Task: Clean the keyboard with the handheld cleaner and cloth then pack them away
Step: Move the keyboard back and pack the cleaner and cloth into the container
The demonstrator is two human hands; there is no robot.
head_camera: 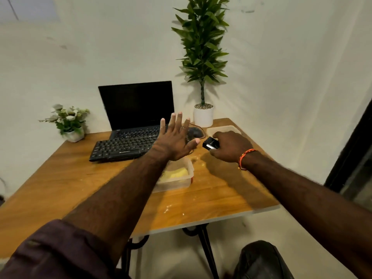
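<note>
A: How far along is this looking?

B: Early, I'd judge. The right hand (pixel 229 146) is gripping the black handheld cleaner (pixel 210 143) at two o'clock from the external keyboard (pixel 122 147); the left hand (pixel 175 137) is hovering splayed and empty over the keys. The yellow cloth (pixel 177 173) is lying in the clear container (pixel 181 183). Wiping and packing are waiting.

A: And the surroundings?

B: A wooden table (pixel 60 178) with pale specks is sitting in a white-walled corner, a laptop (pixel 136 105) at twelve, a tall potted plant (pixel 203 57) at one.
</note>
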